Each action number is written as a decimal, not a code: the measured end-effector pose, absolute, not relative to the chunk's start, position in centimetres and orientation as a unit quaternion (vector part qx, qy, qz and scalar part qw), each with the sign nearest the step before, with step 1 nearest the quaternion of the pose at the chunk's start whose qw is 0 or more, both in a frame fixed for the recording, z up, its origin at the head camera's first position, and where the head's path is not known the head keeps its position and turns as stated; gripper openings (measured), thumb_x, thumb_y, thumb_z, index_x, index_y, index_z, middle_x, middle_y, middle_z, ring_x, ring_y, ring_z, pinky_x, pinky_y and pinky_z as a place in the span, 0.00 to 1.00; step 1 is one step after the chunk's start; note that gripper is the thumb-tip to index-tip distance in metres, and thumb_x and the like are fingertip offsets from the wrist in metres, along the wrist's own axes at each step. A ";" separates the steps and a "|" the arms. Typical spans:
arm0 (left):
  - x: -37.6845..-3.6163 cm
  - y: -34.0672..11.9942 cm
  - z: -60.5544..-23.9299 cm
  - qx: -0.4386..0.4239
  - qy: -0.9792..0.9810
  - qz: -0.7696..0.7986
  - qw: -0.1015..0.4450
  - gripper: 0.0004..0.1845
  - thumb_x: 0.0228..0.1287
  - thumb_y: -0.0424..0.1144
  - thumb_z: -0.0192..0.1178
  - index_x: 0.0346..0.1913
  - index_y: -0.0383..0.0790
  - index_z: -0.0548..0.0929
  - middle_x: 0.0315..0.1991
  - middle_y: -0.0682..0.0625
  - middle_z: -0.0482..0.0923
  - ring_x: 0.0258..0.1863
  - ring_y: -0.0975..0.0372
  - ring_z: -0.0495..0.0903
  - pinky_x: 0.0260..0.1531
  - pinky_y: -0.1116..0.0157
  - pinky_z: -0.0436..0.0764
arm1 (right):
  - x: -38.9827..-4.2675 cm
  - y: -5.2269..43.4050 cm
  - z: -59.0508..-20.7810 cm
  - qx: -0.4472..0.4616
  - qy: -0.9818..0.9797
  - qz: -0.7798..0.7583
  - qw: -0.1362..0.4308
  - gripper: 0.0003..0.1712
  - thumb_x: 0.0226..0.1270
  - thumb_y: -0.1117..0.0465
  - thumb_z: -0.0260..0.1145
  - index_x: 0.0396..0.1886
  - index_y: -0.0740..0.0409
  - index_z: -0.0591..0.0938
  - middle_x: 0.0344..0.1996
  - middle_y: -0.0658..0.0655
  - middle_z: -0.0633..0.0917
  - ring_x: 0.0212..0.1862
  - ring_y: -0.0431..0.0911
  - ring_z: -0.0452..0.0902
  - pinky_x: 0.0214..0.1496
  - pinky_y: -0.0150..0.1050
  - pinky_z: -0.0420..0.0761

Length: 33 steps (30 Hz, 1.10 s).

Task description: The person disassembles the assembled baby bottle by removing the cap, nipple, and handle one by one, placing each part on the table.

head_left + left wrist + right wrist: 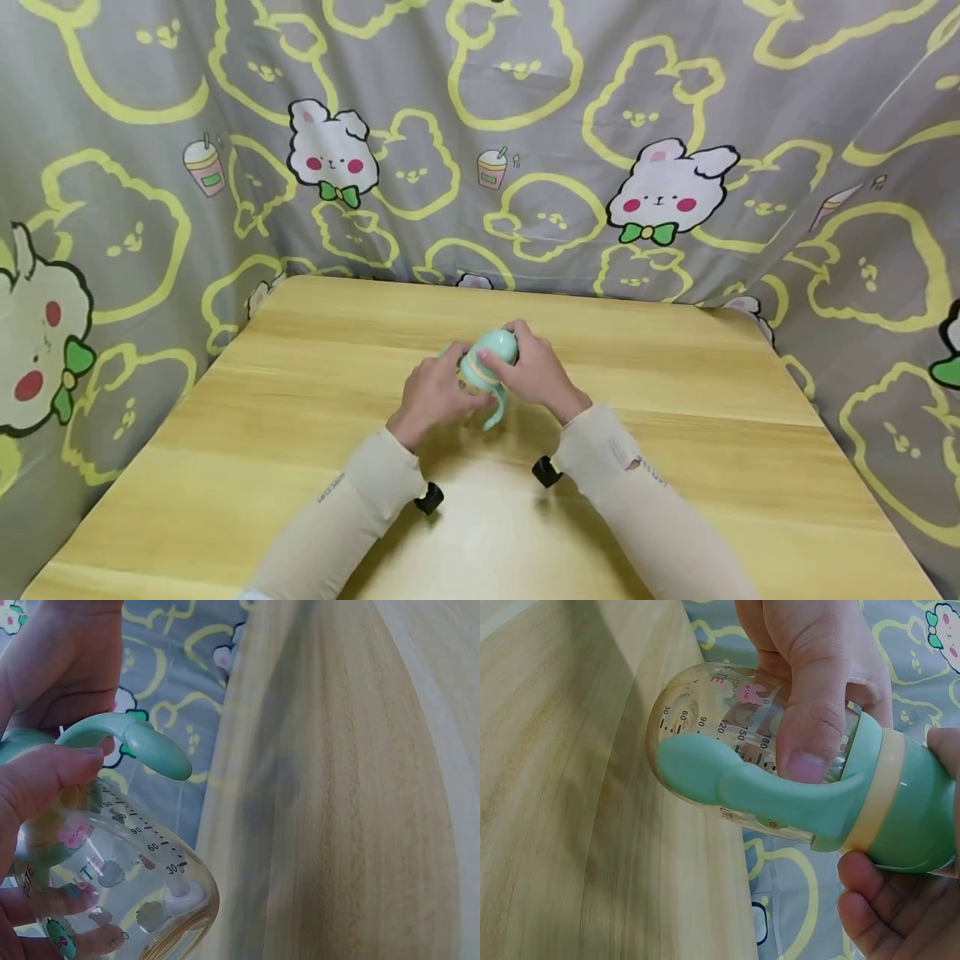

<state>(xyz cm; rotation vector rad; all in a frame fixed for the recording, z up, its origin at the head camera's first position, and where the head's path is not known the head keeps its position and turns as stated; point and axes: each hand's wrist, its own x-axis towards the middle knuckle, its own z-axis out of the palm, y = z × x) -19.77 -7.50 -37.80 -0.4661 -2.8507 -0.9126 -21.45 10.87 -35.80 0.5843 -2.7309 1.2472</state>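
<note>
Holding a clear baby bottle (486, 371) above the middle of the wooden tabletop (300, 433), you have both hands on it. Your left hand (433, 398) has its grip curled round the glassy body with its printed scale, thumb pressed near the mint handle (750, 784). Your right hand (531, 371) wraps the mint cap (915, 817).

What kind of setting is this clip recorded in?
Probably a small home-style recording corner, not a workshop: a light wooden table hemmed in by a grey bunny-print cloth, with both hands holding a baby bottle over it.
</note>
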 end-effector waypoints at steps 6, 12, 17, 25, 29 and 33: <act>-19.8 -7.6 -38.2 -0.166 -0.931 -0.312 0.092 0.41 0.45 0.56 0.75 0.62 0.45 0.74 0.34 0.45 0.82 0.25 0.59 0.75 0.25 0.61 0.73 | -21.6 10.7 -36.3 0.183 -0.887 0.419 0.064 0.31 0.66 0.40 0.62 0.54 0.60 0.70 0.34 0.58 0.81 0.31 0.47 0.78 0.32 0.41 0.78; -19.4 -7.8 -38.8 -0.158 -0.937 -0.304 0.071 0.42 0.44 0.57 0.76 0.63 0.46 0.73 0.33 0.47 0.82 0.24 0.60 0.75 0.24 0.63 0.73 | -21.3 10.7 -36.8 0.179 -0.890 0.417 0.040 0.29 0.66 0.40 0.62 0.52 0.59 0.70 0.33 0.58 0.81 0.30 0.46 0.78 0.30 0.39 0.78; -19.4 -7.8 -38.8 -0.162 -0.934 -0.306 0.085 0.42 0.43 0.57 0.76 0.63 0.46 0.74 0.33 0.48 0.82 0.25 0.60 0.75 0.24 0.63 0.73 | -21.3 10.7 -36.8 0.182 -0.890 0.416 0.052 0.28 0.66 0.41 0.62 0.51 0.58 0.70 0.33 0.58 0.81 0.29 0.46 0.78 0.29 0.39 0.77; -19.4 -7.8 -38.7 -0.180 -0.931 -0.297 0.110 0.41 0.44 0.55 0.76 0.61 0.43 0.75 0.34 0.50 0.81 0.24 0.61 0.75 0.23 0.64 0.73 | -21.3 10.7 -36.6 0.183 -0.896 0.403 0.048 0.30 0.67 0.40 0.60 0.54 0.60 0.69 0.33 0.58 0.81 0.30 0.46 0.79 0.31 0.40 0.78; -19.4 -7.8 -38.7 -0.193 -0.933 -0.276 0.129 0.40 0.43 0.55 0.77 0.61 0.42 0.76 0.36 0.51 0.82 0.26 0.62 0.77 0.23 0.64 0.74 | -21.2 10.7 -36.6 0.182 -0.903 0.387 0.044 0.31 0.69 0.40 0.57 0.56 0.61 0.69 0.33 0.59 0.81 0.31 0.47 0.79 0.32 0.40 0.78; -19.4 -7.9 -38.7 -0.199 -0.932 -0.268 0.144 0.41 0.42 0.54 0.78 0.60 0.41 0.77 0.36 0.50 0.82 0.26 0.61 0.78 0.22 0.64 0.75 | -21.3 10.7 -36.6 0.174 -0.907 0.382 0.037 0.31 0.69 0.38 0.56 0.55 0.60 0.68 0.31 0.58 0.81 0.29 0.46 0.79 0.32 0.40 0.78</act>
